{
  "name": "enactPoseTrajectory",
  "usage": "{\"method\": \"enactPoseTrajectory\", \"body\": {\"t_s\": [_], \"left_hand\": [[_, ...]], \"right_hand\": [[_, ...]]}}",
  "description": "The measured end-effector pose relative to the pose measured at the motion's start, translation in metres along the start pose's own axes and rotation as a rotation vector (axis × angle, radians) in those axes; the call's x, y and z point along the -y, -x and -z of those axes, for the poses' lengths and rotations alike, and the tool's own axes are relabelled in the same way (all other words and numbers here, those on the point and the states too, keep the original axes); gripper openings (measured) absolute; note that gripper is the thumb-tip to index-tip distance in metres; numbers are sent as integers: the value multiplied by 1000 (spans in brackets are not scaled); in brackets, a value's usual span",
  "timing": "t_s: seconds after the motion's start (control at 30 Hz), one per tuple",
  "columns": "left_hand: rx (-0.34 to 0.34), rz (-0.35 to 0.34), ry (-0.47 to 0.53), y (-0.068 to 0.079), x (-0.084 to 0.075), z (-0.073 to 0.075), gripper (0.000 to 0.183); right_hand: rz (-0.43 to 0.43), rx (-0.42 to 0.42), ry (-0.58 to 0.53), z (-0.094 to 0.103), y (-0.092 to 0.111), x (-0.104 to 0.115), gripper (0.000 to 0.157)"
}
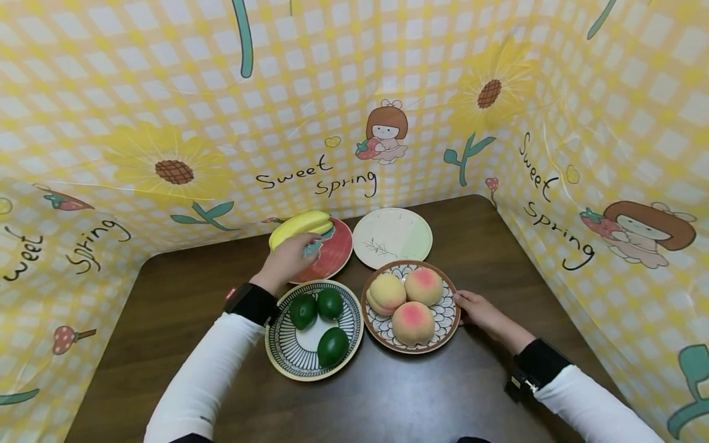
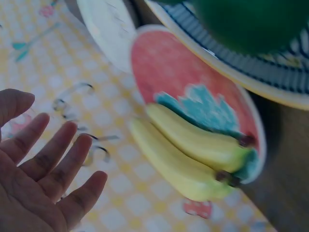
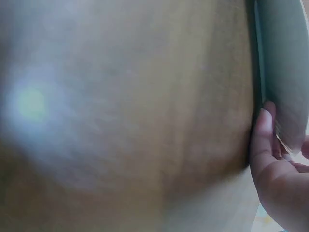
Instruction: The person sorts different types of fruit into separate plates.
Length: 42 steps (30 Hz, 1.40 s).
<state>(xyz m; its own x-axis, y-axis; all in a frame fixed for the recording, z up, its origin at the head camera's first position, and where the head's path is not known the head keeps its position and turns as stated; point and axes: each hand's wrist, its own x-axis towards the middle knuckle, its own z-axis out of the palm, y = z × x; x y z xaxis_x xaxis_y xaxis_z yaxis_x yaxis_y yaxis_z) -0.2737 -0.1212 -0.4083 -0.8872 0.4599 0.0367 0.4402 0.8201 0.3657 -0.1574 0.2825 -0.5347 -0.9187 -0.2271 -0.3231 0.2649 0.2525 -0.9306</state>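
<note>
My left hand hovers over the red plate, its fingers relaxed and slightly spread, holding nothing. Two yellow bananas lie side by side on that plate, which has a teal leaf pattern, and their tips reach past its rim. On the right, my right hand pinches the rim of a brown-edged patterned plate, as the right wrist view also shows with the fingers at its edge. That plate carries three peaches with pink tops.
A bowl-like plate with dark stripes holds three dark green avocado-like fruits, just below my left wrist. Behind the peaches lies a pale plate. Yellow checked cloth walls the wooden table at the back and sides.
</note>
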Motion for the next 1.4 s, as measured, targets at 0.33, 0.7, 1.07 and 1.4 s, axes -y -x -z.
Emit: {"method": "enactPoseTrajectory", "body": {"t_s": [0.33,0.7,1.07,1.4], "left_hand": [[5,218,-14,-23,42,21,51],[-6,315,-8,-60,62,28,59],[43,353,-50,-66,66,-4,61],[69,423,-74,-63,82,-19,63]], "right_hand": [[-10,-89,21,24,-41,28,51],[36,-70,-25,107,-203,6,53],[-106,-147,32,155,-369,-157,44],[-43,-122,160,94,-299,-85,42]]}}
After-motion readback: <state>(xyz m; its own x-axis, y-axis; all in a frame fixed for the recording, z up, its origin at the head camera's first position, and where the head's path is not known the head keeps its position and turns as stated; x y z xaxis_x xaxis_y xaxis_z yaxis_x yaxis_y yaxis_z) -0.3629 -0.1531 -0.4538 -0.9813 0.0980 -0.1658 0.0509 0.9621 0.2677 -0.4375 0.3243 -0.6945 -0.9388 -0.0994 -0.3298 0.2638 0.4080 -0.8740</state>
